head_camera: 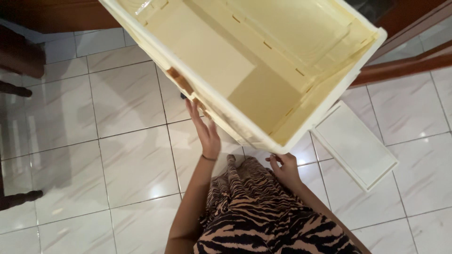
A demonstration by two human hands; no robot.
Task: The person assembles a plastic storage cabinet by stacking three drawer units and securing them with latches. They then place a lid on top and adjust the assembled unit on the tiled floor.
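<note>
A large cream plastic box (263, 51) with an open top fills the upper middle of the view; its inside is empty. My left hand (203, 129) lies flat, fingers stretched out, against the box's near outer wall by some brown trim. My right hand (284, 167) sits under the box's near corner with fingers curled; its grip on the box is partly hidden. A tiger-striped garment (263, 216) covers my lap below both hands.
A flat white lid (355, 146) lies on the glossy marble-tile floor (117, 155) to the right of the box. Dark wooden furniture (405, 66) runs along the upper right and upper left. Dark chair legs (19, 89) stand at the left edge.
</note>
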